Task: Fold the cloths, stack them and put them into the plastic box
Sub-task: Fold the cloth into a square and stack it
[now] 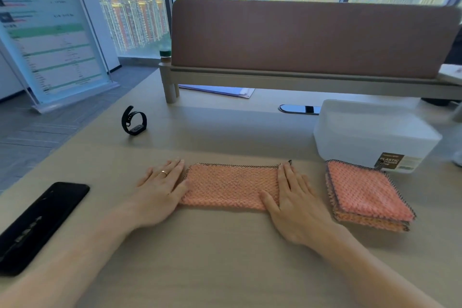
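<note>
A pink cloth [231, 185] with dark stitched edges lies folded into a long strip in the middle of the wooden desk [225, 257]. My left hand [160, 188] rests flat on its left end, fingers spread. On the strip's right end my right hand [296, 199] presses flat, with the thumb on the cloth. To the right lies a stack of folded pink cloths [367, 195]. Just behind that stack stands the translucent plastic box [372, 132], labelled at its front corner.
A black phone [40, 225] lies at the desk's left front. A black smartwatch [134, 120] stands further back on the left. A brown divider panel [312, 37] closes the desk's far side, with papers [220, 90] under it. A sign board [47, 30] stands left.
</note>
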Tool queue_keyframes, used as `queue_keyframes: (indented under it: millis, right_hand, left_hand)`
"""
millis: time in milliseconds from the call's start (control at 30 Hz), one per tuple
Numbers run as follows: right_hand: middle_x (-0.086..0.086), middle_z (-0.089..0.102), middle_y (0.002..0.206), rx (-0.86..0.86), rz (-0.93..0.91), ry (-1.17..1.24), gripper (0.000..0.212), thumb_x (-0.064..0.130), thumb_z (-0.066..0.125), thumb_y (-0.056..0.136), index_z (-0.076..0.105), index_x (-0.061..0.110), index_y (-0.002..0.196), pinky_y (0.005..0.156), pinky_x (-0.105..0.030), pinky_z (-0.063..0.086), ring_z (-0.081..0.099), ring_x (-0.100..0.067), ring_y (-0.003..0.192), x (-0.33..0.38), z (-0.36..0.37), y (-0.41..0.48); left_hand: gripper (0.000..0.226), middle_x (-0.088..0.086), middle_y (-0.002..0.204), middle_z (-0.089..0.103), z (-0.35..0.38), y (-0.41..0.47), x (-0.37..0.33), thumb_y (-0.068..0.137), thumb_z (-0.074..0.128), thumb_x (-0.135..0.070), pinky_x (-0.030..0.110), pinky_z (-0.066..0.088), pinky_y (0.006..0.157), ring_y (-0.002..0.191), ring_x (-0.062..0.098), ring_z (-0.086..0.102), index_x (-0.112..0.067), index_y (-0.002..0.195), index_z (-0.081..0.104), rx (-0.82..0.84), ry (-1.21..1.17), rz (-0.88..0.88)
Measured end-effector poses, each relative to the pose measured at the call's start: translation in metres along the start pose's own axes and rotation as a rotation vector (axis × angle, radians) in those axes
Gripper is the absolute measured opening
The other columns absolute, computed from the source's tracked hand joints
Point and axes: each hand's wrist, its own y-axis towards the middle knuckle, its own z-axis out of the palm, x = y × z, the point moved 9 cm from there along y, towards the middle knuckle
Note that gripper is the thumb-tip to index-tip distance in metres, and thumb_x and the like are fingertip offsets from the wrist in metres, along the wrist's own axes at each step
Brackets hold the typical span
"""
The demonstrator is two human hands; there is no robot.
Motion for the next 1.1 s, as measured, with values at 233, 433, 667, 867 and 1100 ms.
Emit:
queue_keyframes:
  millis: [233,433,667,867,1100]
  right_hand:
    - [0.002,-0.027,0.166,-0.122,-0.268,0.058,0.081,0.063,0.010,0.100,-0.018,0.014,0.159,0.125,-0.036,-0.014,-0.027,-0.013,0.152,0.100,-0.026,0.003]
    - [-0.001,-0.007,0.172,-0.039,-0.156,0.064,0.079,0.059,0.016,0.101,-0.005,0.014,0.162,0.126,-0.042,-0.009,-0.013,-0.016,0.157,0.092,0.016,0.013]
    - [0.000,-0.010,0.171,-0.030,-0.157,0.077,0.078,0.058,0.009,0.098,-0.007,0.015,0.161,0.126,-0.044,-0.009,-0.015,-0.016,0.156,0.093,0.016,0.011]
    - [0.012,-0.012,0.169,-0.113,-0.219,0.420,0.063,0.045,0.018,0.108,-0.003,0.022,0.162,0.125,-0.031,-0.011,-0.017,-0.003,0.153,0.084,-0.009,0.003]
    - [-0.008,0.060,0.140,-0.236,0.258,1.729,0.034,0.014,0.038,0.108,0.056,0.011,0.136,0.113,-0.038,0.044,0.060,-0.019,0.126,-0.020,-0.026,-0.017]
  left_hand:
    - [0.050,0.005,0.119,0.066,-0.034,0.033,-0.041,0.088,0.073,-0.041,0.030,0.045,0.092,0.109,0.021,0.060,-0.013,0.128,0.060,-0.046,-0.044,0.057]
    - [0.025,0.005,0.076,0.056,-0.027,0.042,-0.052,0.084,0.076,-0.024,0.031,0.035,0.060,0.074,0.022,0.052,-0.015,0.070,0.057,0.131,-0.100,-0.003]
    - [0.017,0.006,0.094,0.071,-0.022,0.028,-0.048,0.090,0.075,-0.022,0.034,0.055,0.071,0.087,0.022,0.069,-0.012,0.088,0.061,0.192,-0.533,-0.119]
    - [0.041,0.013,0.113,0.066,-0.057,0.040,-0.069,0.081,0.085,-0.025,0.034,0.055,0.064,0.088,0.023,0.066,-0.014,0.109,0.057,-0.006,-0.700,-0.110]
    - [0.045,0.009,0.099,0.063,-0.032,0.049,-0.167,0.083,0.082,-0.022,0.027,0.052,0.052,0.071,0.019,0.063,-0.014,0.117,0.054,0.146,-0.593,0.037]
